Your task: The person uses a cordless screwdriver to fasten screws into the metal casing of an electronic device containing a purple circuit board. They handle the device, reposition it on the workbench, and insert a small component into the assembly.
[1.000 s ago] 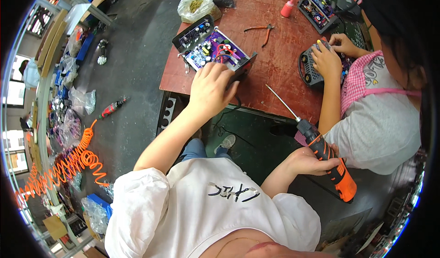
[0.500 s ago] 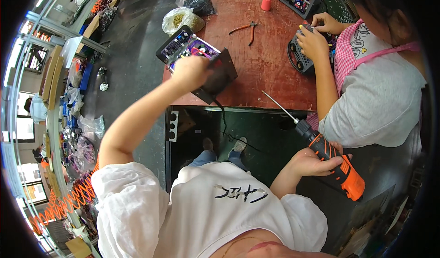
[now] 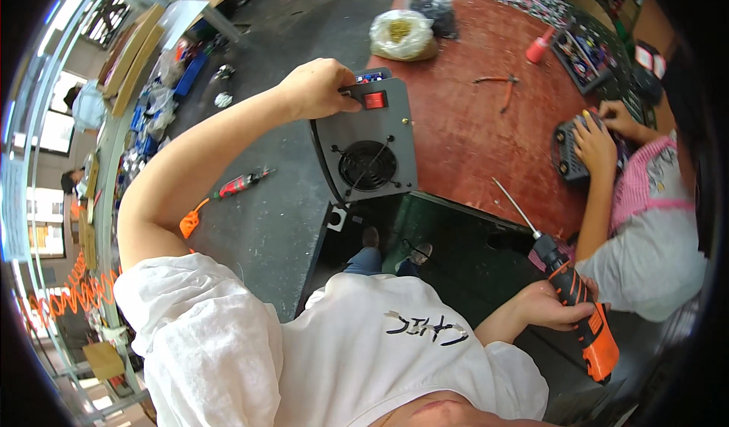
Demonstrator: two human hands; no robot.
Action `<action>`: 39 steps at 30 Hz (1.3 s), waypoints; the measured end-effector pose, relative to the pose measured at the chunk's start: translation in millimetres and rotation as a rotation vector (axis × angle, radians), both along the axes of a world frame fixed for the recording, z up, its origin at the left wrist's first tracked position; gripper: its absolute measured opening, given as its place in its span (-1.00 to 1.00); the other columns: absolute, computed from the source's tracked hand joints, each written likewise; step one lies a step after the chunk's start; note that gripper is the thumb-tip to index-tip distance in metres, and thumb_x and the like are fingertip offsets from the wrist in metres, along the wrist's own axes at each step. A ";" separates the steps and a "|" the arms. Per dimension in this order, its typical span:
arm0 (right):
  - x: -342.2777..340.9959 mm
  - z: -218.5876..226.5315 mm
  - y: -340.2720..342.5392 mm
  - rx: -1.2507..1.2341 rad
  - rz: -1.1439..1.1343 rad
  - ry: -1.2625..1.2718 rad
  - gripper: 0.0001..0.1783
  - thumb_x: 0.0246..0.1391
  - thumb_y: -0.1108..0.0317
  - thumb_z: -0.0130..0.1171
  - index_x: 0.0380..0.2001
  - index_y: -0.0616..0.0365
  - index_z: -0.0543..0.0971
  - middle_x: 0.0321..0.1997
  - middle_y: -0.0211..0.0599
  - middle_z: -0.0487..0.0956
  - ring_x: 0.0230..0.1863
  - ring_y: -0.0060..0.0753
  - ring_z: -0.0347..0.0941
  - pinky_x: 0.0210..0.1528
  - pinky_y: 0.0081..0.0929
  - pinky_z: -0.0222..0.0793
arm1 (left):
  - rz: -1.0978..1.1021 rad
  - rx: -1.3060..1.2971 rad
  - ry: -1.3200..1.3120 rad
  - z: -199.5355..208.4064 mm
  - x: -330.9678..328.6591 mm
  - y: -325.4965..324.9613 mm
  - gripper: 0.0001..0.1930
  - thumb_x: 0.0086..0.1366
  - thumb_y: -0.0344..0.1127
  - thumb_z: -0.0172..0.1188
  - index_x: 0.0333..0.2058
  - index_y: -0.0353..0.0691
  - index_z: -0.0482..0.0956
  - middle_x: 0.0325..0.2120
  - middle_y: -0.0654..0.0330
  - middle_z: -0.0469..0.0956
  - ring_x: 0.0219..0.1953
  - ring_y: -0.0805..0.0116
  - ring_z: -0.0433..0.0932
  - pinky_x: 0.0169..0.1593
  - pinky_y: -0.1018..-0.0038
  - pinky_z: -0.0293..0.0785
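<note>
My left hand (image 3: 320, 91) grips the top edge of an open-topped electronic device (image 3: 396, 137) at the left end of the red table. Its dark grey panel, with a round black fan and a red rocker switch, faces me. A sliver of blue circuit board shows above that panel; the rest of the inside is hidden. A black cord hangs from the panel's left side. Off to the right, my right hand (image 3: 548, 305) is wrapped round an orange and black electric screwdriver (image 3: 568, 281). Its long bit points up and left, over the table's near edge.
Pliers (image 3: 507, 82), a red squeeze bottle (image 3: 538, 49) and a bag of small yellowish parts (image 3: 406, 28) lie on the red table (image 3: 471, 138). Another powered driver (image 3: 241, 184) rests on the dark left surface. At right a co-worker's hand (image 3: 596, 144) touches a similar device (image 3: 568, 150).
My left hand has turned the device so its fan panel faces me, and its circuit boards are mostly out of sight. The view has swung left; my right hand still holds the screwdriver.
</note>
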State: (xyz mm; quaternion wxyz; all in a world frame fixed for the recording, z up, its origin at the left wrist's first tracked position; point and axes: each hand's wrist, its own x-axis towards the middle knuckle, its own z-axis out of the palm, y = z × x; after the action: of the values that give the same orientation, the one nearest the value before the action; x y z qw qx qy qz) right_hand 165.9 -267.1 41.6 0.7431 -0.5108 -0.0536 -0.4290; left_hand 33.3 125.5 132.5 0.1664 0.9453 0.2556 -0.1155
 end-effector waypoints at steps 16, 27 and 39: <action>-51.0 46.0 96.5 -0.150 0.094 0.073 -0.36 0.13 0.15 0.01 0.09 0.46 0.13 -0.38 -0.20 0.45 -0.39 -0.38 0.41 -0.31 -0.45 0.42 | 0.353 0.321 -0.077 -10.2 -170.6 195.8 -0.68 0.02 -0.16 0.33 -0.26 -0.19 0.63 -0.47 0.08 0.61 -0.37 0.15 0.60 -0.27 0.30 0.46; -63.6 61.6 126.7 -0.214 0.078 -0.042 -0.61 0.10 0.13 0.07 -0.35 0.35 0.41 -0.40 -0.17 0.47 -0.39 -0.33 0.42 -0.31 -0.45 0.41 | 0.260 0.536 -0.174 -168.3 -219.7 165.6 -0.90 0.05 -0.27 0.24 -0.47 -0.13 0.58 -0.57 0.18 0.57 -0.38 0.21 0.58 -0.26 0.29 0.41; -42.1 51.6 107.4 -0.059 0.197 -0.042 -0.59 0.12 0.10 0.06 -0.28 0.33 0.45 -0.41 -0.17 0.51 -0.38 -0.31 0.45 -0.30 -0.44 0.40 | -0.558 0.148 -0.446 -283.8 -157.8 -91.9 -0.88 0.01 -0.31 0.07 -0.47 -0.18 0.50 -0.33 0.20 0.48 -0.18 0.28 0.42 -0.06 0.39 0.37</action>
State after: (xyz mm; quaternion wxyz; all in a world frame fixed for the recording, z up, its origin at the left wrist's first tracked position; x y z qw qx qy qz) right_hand 123.8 -159.7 93.2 0.7649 -0.5158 -0.1316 -0.3628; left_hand -124.5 33.6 -151.3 0.1113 0.9901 -0.0470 0.0715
